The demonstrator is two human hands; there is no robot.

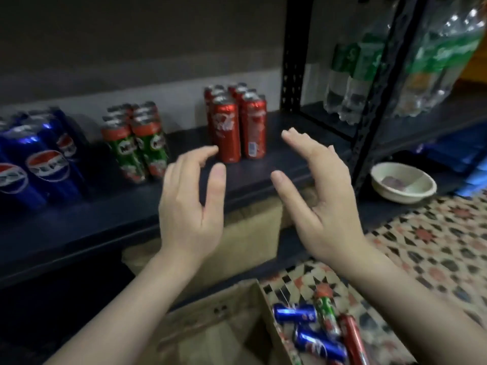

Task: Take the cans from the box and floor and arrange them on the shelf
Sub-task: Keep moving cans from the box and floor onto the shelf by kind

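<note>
On the dark shelf [276, 164] stand three groups of cans: blue Pepsi cans [39, 159] at the left, green Milo cans [137, 143] in the middle, red Coca-Cola cans [237, 122] to the right. My left hand [192, 204] and my right hand [321, 196] hover just in front of the red cans, palms facing each other, fingers apart, holding nothing. Below, a cardboard box [224, 325] stands open. Beside it on the floor lie loose cans: a blue one [295, 313], another blue one [320, 345], a green one [326, 316] and a red one [354, 341].
A black perforated upright [292, 54] separates this shelf from another rack with clear green-labelled bottles [353, 75]. A cream bowl [403, 183] sits low at the right. The floor has patterned tiles [434, 246]. Another cardboard box [250, 233] sits under the shelf.
</note>
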